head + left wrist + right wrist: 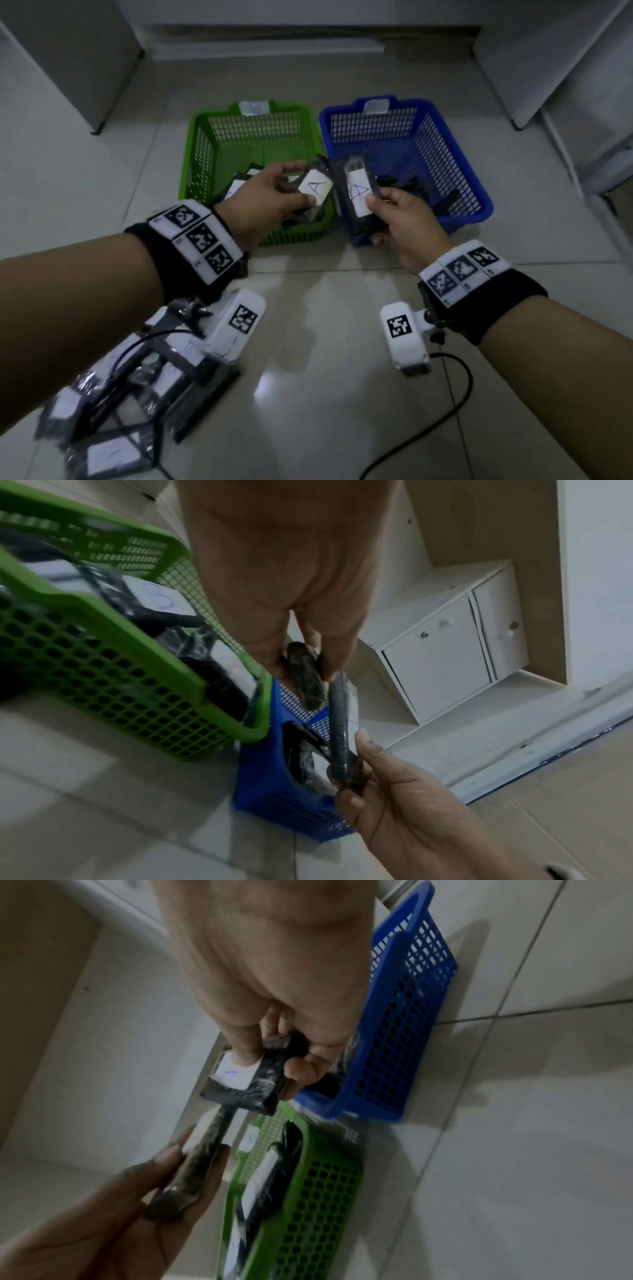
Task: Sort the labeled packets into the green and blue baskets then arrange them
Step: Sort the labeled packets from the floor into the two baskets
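Note:
Two mesh baskets stand side by side on the floor: a green basket (205, 144) on the left and a blue basket (455, 154) on the right. My left hand (270, 195) pinches a black packet with a white label marked A (317, 188) over the green basket's front right corner. My right hand (400, 219) grips a second black packet labelled A (358, 198) at the blue basket's front left corner. Both packets show edge-on in the left wrist view, the left one (304, 674) and the right one (339, 731). Labelled packets (260, 1177) lie in the green basket, and dark packets (411, 185) lie in the blue one.
A pile of several labelled black packets (137, 383) lies on the tiled floor at the lower left under my left forearm. A black cable (445, 418) trails across the floor at lower right. White cabinets (441, 653) stand beyond the baskets.

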The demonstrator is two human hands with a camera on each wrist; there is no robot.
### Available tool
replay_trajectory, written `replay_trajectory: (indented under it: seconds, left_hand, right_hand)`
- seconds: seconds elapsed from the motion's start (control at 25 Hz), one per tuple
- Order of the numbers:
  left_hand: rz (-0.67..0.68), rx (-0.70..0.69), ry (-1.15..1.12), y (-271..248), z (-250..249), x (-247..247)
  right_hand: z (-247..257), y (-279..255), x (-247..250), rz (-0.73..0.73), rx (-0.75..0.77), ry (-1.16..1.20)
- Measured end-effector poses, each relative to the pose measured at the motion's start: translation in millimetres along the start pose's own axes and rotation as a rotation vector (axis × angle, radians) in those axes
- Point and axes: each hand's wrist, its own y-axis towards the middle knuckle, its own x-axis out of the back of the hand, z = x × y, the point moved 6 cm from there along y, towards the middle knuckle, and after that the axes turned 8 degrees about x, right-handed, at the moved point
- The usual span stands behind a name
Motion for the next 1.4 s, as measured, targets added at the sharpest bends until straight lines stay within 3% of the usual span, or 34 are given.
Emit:
replay_trajectory:
  seconds: [0.12, 0.4, 0.52, 0.64, 0.76, 0.88, 1.08, 1.16, 1.32, 1.4]
  left_hand:
    - [-0.067, -0.016, 0.041, 41.4, -17.0, -24.2]
    - [-0.182, -0.092, 0.341, 106.1, -5.9, -60.2]
    - [-0.149, -0.143, 0.630, 115.4, -3.8, -68.4]
    - [-0.136, -0.192, 0.751, 98.9, -9.2, -56.7]
    - [-0.123, -0.233, 0.672, 56.2, -9.8, -15.4]
    - [-0.152, -0.252, 0.736, 5.6, 11.2, 44.3]
    - [-0.352, -0.081, 0.738, -91.9, 94.8, 160.0]
    - [-0.451, -0.029, 0.850, -116.8, 131.2, 194.4]
    - [-0.417, 0.035, 0.993, -128.3, 180.7, 219.8]
    - [-0.397, 0.036, 1.004, -123.9, 188.8, 218.3]
  right_hand:
    - [11.0, 29.9, 31.3, -0.160, 0.005, 0.052]
    - [2.9, 61.7, 73.7, -0.370, -0.050, 0.199]
    - [0.3, 57.1, 74.7, -0.364, -0.039, 0.267]
    - [1.8, 45.1, 65.2, -0.340, 0.011, 0.106]
    - [1.9, 28.4, 24.4, -0.228, 0.102, -0.150]
    - [-7.5, 0.6, -37.2, -0.034, 0.166, -0.284]
    - [-39.4, -50.3, -154.0, 0.381, 0.193, -0.388]
    - [-61.5, -60.7, -193.7, 0.517, 0.203, -0.526]
    - [-98.7, -67.8, -248.8, 0.704, 0.248, -0.885]
    - [-105.7, -66.0, -261.0, 0.711, 0.294, -1.029]
